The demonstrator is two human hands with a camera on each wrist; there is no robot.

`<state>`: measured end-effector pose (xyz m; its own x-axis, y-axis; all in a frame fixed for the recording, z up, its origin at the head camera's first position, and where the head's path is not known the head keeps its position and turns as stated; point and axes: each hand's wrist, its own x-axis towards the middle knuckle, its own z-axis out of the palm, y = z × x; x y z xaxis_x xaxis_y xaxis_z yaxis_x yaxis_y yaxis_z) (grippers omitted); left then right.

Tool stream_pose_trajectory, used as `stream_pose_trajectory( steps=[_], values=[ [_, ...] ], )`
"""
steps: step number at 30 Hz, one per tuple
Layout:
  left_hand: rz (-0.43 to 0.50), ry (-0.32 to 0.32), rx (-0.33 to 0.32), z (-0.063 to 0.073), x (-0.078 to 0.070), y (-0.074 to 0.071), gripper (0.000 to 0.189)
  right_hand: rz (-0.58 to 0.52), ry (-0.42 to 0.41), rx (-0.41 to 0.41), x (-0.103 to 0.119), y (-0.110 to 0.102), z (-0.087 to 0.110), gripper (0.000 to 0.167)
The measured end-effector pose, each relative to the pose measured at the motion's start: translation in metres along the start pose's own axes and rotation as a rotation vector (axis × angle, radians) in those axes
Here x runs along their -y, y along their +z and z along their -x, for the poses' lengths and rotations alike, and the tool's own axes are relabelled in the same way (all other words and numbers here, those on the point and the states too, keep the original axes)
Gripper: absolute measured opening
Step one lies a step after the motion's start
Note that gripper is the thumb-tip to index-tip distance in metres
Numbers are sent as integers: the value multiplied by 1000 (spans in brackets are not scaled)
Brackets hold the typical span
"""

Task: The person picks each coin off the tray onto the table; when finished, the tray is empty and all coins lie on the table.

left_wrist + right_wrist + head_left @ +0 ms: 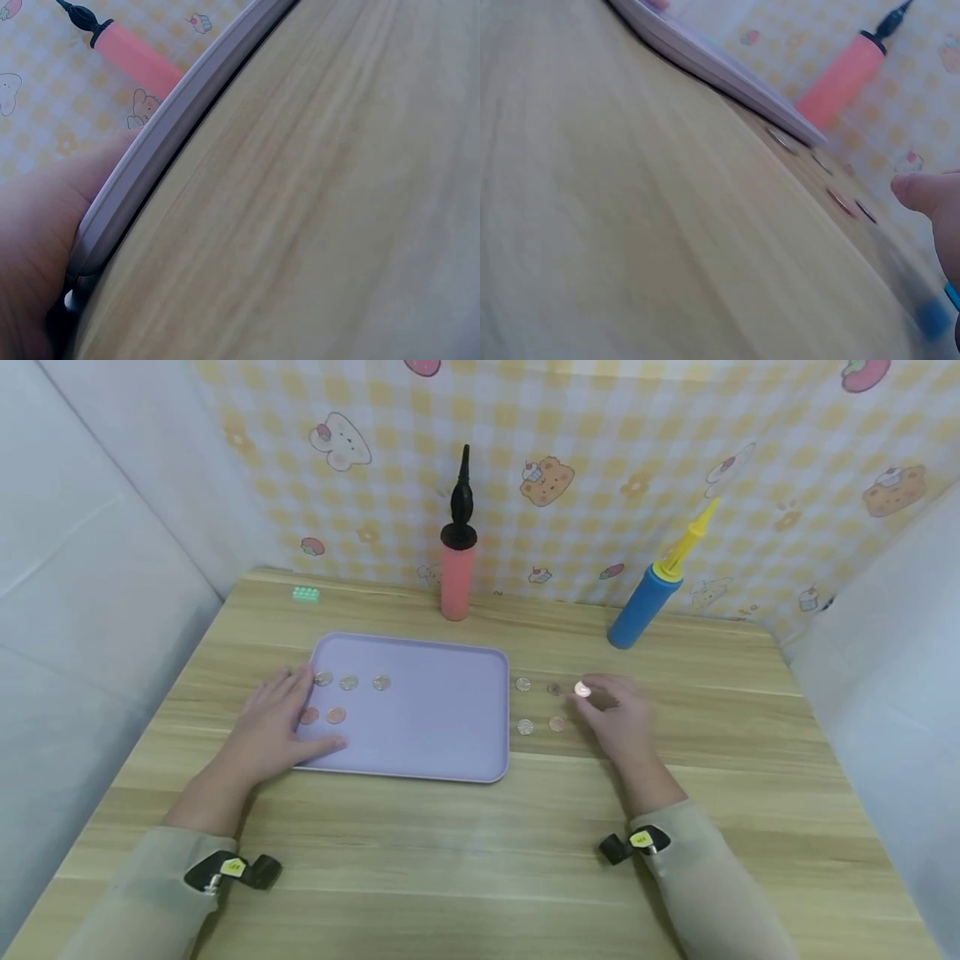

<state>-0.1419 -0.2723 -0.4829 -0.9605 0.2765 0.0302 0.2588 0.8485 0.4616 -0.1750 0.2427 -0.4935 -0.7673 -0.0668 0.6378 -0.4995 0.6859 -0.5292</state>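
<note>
My right hand [618, 714] pinches a shiny coin [582, 689] between thumb and fingertips, just over the table to the right of the tray. Beside it lie two silver coins [525, 727] and two copper coins [557, 724]; these coins [841, 202] also show in the right wrist view. My left hand [272, 727] rests over the left side of the lilac tray [427, 727], fingers along the left rim and thumb stretched out over the front corner. Inside the tray, three silver coins [348, 682] form a row, with two copper coins [336, 715] below them.
A pink balloon pump [457, 581] with a black nozzle stands upright behind the tray. Farther right, a blue pump [643, 607] with a yellow top leans toward the patterned cloth [547, 552]. A small mint toy brick [306, 594] lies at the back left of the wooden table [450, 860].
</note>
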Motion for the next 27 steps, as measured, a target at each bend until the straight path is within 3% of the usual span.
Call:
stream_pose_trajectory(
  steps=[7,13,23,27],
  values=[
    [2,5,-7,1,-2,-2,125,98,141,40,-18,-15,-3,29],
    [0,13,-12,1,-2,1,125,48,221,95,-20,-15,-3,25],
    [-1,13,-13,1,-4,1,123,33,267,233,-25,-13,-7,25],
    [-3,13,-16,1,-3,1,123,59,307,253,-25,-13,-10,28]
  ],
)
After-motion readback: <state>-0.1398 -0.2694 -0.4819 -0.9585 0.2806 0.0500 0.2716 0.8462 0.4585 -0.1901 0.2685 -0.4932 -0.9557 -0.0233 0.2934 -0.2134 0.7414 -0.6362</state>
